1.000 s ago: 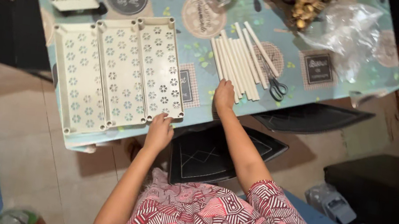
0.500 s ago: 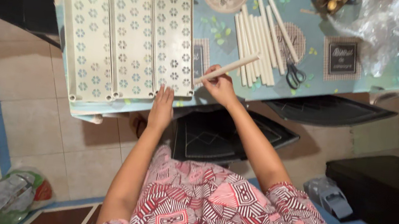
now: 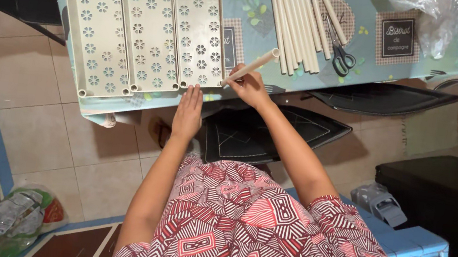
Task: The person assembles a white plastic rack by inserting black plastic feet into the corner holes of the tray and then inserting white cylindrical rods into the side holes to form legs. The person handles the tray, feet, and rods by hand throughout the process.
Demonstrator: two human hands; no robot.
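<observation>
Counter: right hand fingers pinched 1 cream tube at perforated panel corner; left hand flat, empty, steadying panel edge.

Floor: pale square tiles, thin grout lines.
Bench: light blue patterned cloth cover.
Seating: blue plastic stool.
Right side: dark cabinet.
Light: even, indoor.

Table: panels, tubes, scissors
</observation>
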